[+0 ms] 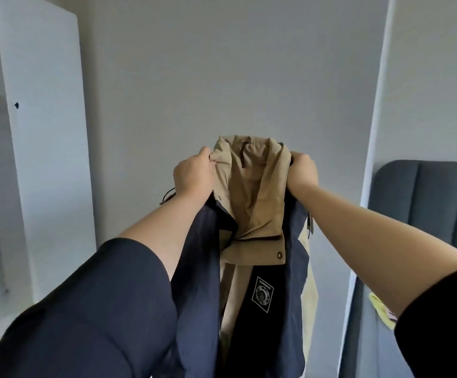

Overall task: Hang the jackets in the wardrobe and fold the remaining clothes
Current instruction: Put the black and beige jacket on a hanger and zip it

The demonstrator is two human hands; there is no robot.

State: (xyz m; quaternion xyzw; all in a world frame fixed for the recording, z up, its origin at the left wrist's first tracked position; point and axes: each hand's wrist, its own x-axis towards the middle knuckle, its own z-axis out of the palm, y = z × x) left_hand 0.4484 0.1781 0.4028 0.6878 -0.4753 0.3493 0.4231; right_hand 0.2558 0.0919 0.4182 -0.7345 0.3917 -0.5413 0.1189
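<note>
The lower part of the jacket [260, 241] runs out of the bottom edge of the view, so its hem and sleeves cannot be seen. Whether a hanger sits inside the collar is hard to tell; a dark strip shows at the top of the tan lining, but nothing more. The fingertips of both hands are buried in fabric. The wardrobe door [44, 148] at the left is cut off at the top and its interior is mostly out of view; only a small dark knob shows on it. A yellow item [381, 309] at the right lies partly behind the right forearm and is too small to identify.

The jacket is navy outside with a tan collar and lining, and it hangs in mid-air in the centre, in front of a plain grey wall [221, 64]. The left hand [194, 174] grips the left edge of the collar, fingers curled into the tan cloth. The right hand [303, 170] grips the right edge of the collar in the same way. The collar is stretched between the two hands, and the body of the jacket drops down between the forearms. A grey padded headboard [426, 203] stands at the right.
</note>
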